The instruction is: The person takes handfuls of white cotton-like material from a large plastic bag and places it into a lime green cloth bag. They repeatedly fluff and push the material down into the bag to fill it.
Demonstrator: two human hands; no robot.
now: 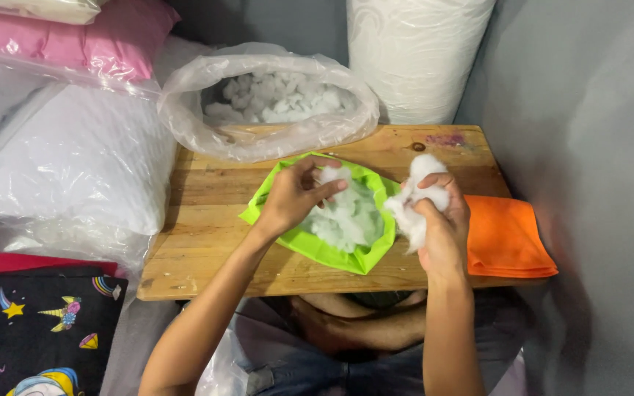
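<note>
A bright green fabric cover (pixel 324 251) lies open on a small wooden table (pixel 207 220), with white fluffy stuffing (pixel 346 216) inside it. My left hand (pixel 295 196) pinches a small tuft of stuffing at the cover's upper opening. Just to the right of the cover, my right hand (pixel 442 220) is closed around a bigger clump of white stuffing (pixel 421 187), held slightly above the table.
A clear plastic bag of white stuffing (pixel 273 103) sits at the table's back edge. Folded orange fabric (pixel 506 238) lies at the right end. White and pink wrapped pillows (pixel 75 147) pile up on the left, a white roll (pixel 416 59) behind, a grey wall (pixel 588 147) to the right.
</note>
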